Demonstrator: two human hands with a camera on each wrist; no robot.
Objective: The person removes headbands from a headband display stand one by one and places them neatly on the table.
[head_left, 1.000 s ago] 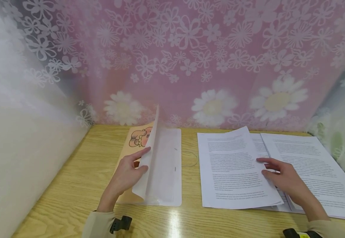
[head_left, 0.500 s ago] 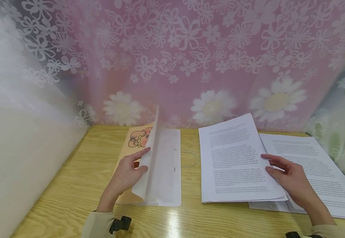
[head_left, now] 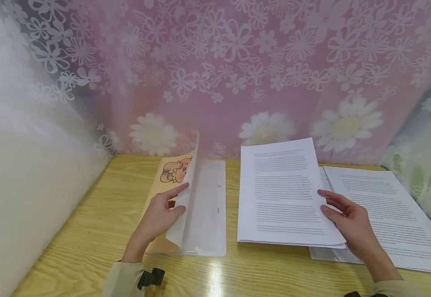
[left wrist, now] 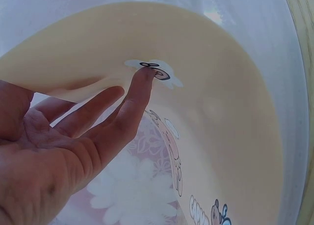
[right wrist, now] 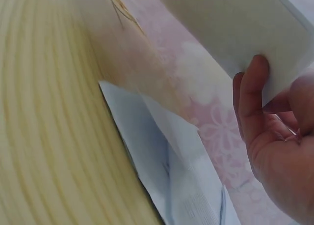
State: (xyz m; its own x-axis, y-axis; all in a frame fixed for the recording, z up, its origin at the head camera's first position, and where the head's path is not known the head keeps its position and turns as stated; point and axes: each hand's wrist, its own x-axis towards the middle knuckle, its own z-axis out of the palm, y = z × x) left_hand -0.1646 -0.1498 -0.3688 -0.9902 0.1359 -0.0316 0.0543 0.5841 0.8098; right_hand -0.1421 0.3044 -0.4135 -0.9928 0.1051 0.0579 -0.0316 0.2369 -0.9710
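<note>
On the left of the table a clear plastic folder (head_left: 209, 214) lies with its orange cartoon-printed cover (head_left: 169, 171) raised in a curve. My left hand (head_left: 159, 216) holds that cover between thumb and fingers. One fingertip touches the orange face in the left wrist view, while the thumb is mostly hidden behind the cover. At right, my right hand (head_left: 350, 218) grips a stack of printed papers (head_left: 282, 189) by its right edge, thumb on top and fingers partly underneath. The stack is lifted and tilted. Its pale underside (right wrist: 235, 23) shows in the right wrist view.
More printed sheets (head_left: 389, 210) lie at the table's right side, partly beneath the held stack. A thin cord loop (head_left: 231, 206) sits between folder and stack. A flowered curtain (head_left: 215, 82) hangs behind the wooden table (head_left: 89, 231).
My right hand has lifted more of the stack and carried it left, toward the folder, covering part of the cord. The left hand and raised cover have stayed nearly still.
</note>
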